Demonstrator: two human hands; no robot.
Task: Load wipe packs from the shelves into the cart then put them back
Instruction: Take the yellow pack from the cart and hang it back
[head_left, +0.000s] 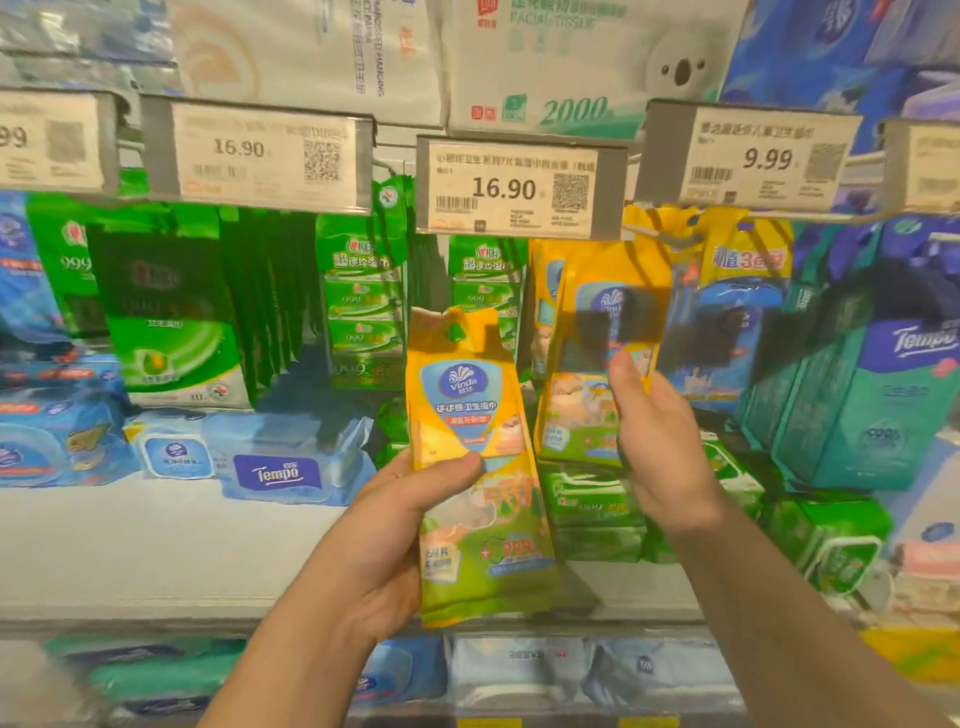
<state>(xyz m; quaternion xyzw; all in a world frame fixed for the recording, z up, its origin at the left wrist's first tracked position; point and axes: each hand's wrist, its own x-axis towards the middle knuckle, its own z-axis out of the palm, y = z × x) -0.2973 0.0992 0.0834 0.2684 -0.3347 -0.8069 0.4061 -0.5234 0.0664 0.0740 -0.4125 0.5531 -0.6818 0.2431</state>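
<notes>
Two yellow wipe packs in hand at the hanging pegs

The hanging yellow pack could tear at its hole or drag its neighbours off the peg if the right hand, fingers pinching its lower edge, tugs crooked. The free yellow pack stands upright off the shelf, clamped between the left hand's thumb across its front and fingers behind.

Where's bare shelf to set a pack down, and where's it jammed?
Free: the white shelf in front of the Tempo pack, running right to the left hand. Crowded: the green packs stacked under the right hand, the hanging yellow packs it grips, and the teal Tempo bundles at right.
</notes>
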